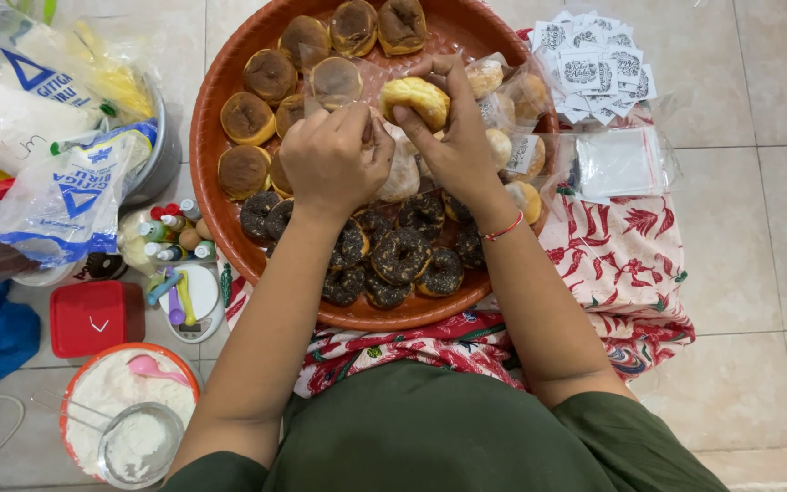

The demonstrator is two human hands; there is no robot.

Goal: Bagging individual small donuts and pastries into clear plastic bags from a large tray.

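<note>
From the head camera, the right hand (pixel 453 137) pinches a golden plain donut (pixel 414 98) above the round orange tray (pixel 207 137). The left hand (pixel 334 155) is closed on the edge of a clear plastic bag (pixel 339 82), just beside the donut. The donut looks light, soft and easy to crush, so a gentle hold at its sides seems best. Chocolate donuts (pixel 403 257) lie below.

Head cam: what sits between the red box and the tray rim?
A small white scale with plastic spoons on it lies between the red box and the tray.
</note>
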